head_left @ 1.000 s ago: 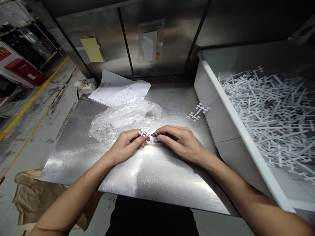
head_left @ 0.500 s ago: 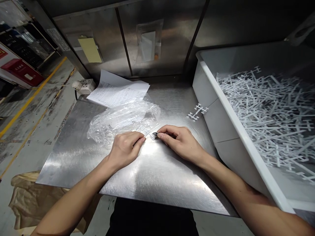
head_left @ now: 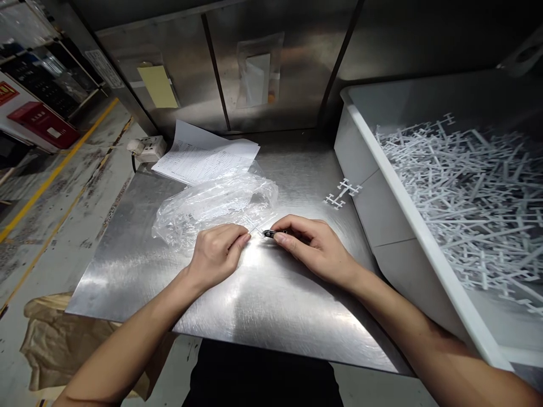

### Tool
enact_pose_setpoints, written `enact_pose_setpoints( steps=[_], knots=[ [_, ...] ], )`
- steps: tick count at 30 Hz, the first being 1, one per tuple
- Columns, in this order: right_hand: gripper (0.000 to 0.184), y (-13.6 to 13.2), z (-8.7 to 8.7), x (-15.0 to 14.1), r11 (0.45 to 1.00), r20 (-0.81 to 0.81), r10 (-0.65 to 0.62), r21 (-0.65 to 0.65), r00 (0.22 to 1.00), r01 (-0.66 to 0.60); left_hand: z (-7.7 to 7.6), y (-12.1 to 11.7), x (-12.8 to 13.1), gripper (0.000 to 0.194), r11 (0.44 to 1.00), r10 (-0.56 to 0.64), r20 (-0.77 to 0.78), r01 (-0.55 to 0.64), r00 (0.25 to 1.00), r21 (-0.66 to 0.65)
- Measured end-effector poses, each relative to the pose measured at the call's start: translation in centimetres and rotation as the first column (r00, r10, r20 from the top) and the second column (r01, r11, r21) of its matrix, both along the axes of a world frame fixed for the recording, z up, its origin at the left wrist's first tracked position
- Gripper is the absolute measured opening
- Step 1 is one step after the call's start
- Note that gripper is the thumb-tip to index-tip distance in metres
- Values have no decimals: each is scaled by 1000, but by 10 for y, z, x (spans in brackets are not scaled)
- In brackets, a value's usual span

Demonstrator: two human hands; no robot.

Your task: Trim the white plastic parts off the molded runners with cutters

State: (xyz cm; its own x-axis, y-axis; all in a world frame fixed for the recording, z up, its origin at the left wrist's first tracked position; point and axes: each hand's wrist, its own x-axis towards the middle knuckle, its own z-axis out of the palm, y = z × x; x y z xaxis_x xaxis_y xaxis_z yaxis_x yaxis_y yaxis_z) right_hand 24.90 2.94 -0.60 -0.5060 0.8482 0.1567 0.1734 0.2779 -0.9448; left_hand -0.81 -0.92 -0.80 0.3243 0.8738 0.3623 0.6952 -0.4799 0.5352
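Note:
My left hand (head_left: 220,251) is closed, its thumb and forefinger pinching the end of a thin white plastic sprue piece (head_left: 257,228). Opposite it, my right hand (head_left: 316,243) is closed on a small dark metal tool that looks like a nail clipper (head_left: 268,233). The clipper's tip meets the white piece between my two hands, just above the steel table (head_left: 237,316). My right fingers cover most of the clipper. Just beyond my left hand lies a crumpled clear plastic bag (head_left: 212,206) with white bits in and around it.
A branched white sprue (head_left: 343,193) lies on the table by a large grey bin (head_left: 382,186), which holds a heap of white sprues (head_left: 479,209). Printed sheets (head_left: 206,150) and a power socket (head_left: 151,149) are at the back left. Brown paper (head_left: 63,345) lies on the floor.
The clipper shows more fully at my right fingertips, and its tip sits differently against the white piece. Both hands stay in nearly the same place; the view has shifted slightly.

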Motion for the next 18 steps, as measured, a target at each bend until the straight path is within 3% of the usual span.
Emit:
enact_pose_setpoints(
  steps=[18],
  knots=[
    [19, -2, 2, 0, 999, 67, 9, 41, 998, -12, -2, 1, 0, 21, 999, -14, -40, 16, 999, 51]
  ],
)
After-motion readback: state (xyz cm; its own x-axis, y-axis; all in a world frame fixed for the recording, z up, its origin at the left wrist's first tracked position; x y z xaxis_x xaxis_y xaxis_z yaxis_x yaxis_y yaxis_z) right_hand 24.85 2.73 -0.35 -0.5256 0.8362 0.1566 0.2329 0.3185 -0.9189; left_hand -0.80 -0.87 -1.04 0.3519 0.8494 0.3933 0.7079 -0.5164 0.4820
